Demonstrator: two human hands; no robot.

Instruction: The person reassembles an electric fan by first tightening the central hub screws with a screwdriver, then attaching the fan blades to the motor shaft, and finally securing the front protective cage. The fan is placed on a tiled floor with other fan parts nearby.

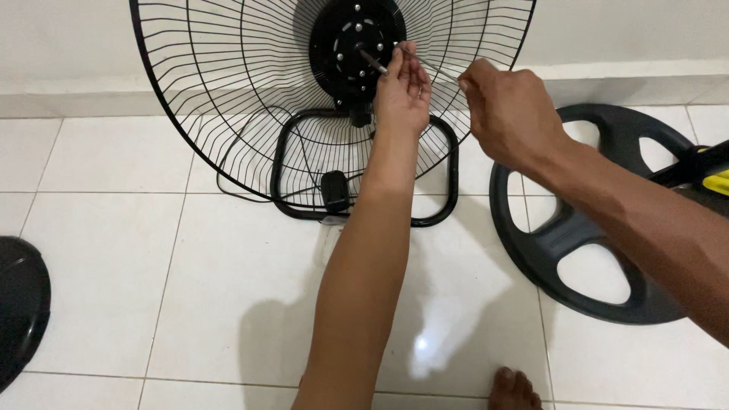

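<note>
A: Head view. We see our left hand point(402, 91) raised against the black motor hub point(357, 45) of a fan, inside the rear wire guard point(228, 99). Its fingers are curled around the area of the bare metal shaft point(373, 62) that juts from the hub; whether they pinch a small part there, we cannot tell.

B: Our right hand point(510, 114) is closed in a fist around a thin metal tool point(433, 64), likely a screwdriver. The tool's shank runs leftwards to the left hand's fingertips, close beside the shaft.

A: We judge the step in hand to be work on a fastener at the hub, with the left hand steadying and the right hand driving. The next move would call for the tip to sit squarely before any turning, and for the guard to be kept from rocking on its black tubular stand point(448, 197).

B: Relative to the hands: hub and shaft touch or nearly touch the left hand; the right hand stands just beside, to the right. The fan's round base point(569, 243) lies flat on the tiled floor point(228, 288), under the right forearm. The black plug point(334, 190) lies behind the guard, near the left forearm.
</note>
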